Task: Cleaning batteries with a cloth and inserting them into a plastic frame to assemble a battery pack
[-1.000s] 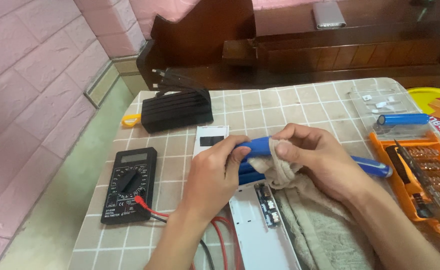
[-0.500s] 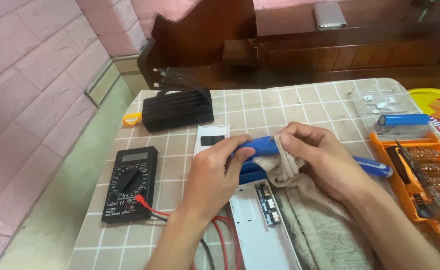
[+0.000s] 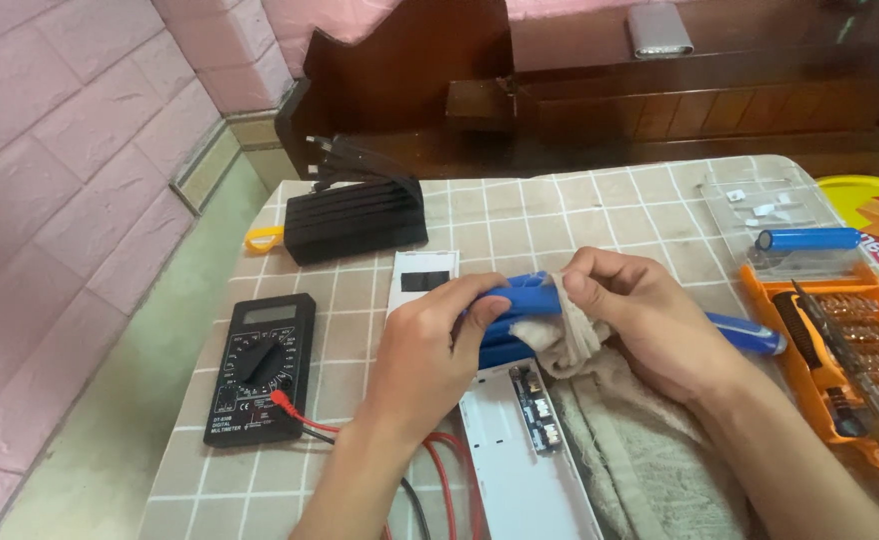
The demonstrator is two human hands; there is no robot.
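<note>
Across the middle of the table (image 3: pixel 580 215), covered by a checked cloth, both forearms reach in from the lower edge and meet above a white power-bank casing (image 3: pixel 530 470). From the lower left the left hand (image 3: pixel 430 345) comes up, knuckles toward the camera and fingers curled; its grip is closed on the near end of a pack of blue cylindrical battery cells (image 3: pixel 515 305). From the lower right the right hand (image 3: pixel 640 320) comes in, wrist bent and thumb on top, with its grip closed on a beige rag (image 3: pixel 570 340) pressed against the pack's other end. That pack sits between the two hands, just above the open casing, where a small circuit board (image 3: pixel 538 405) shows.

Much of the pack is covered by fingers and rag, so its number of cells cannot be told. A beige towel (image 3: pixel 650 460) hides the casing's right side and runs out of view at the bottom. To the left lies a black multimeter (image 3: pixel 260 365); its red and black leads (image 3: pixel 440 480) pass under the left forearm. Behind stands a black ribbed block (image 3: pixel 355 215). At the right, an orange screwdriver-bit case (image 3: pixel 840 350) is cut off by the edge, a loose blue cell (image 3: pixel 808 238) lying at its far end.
</note>
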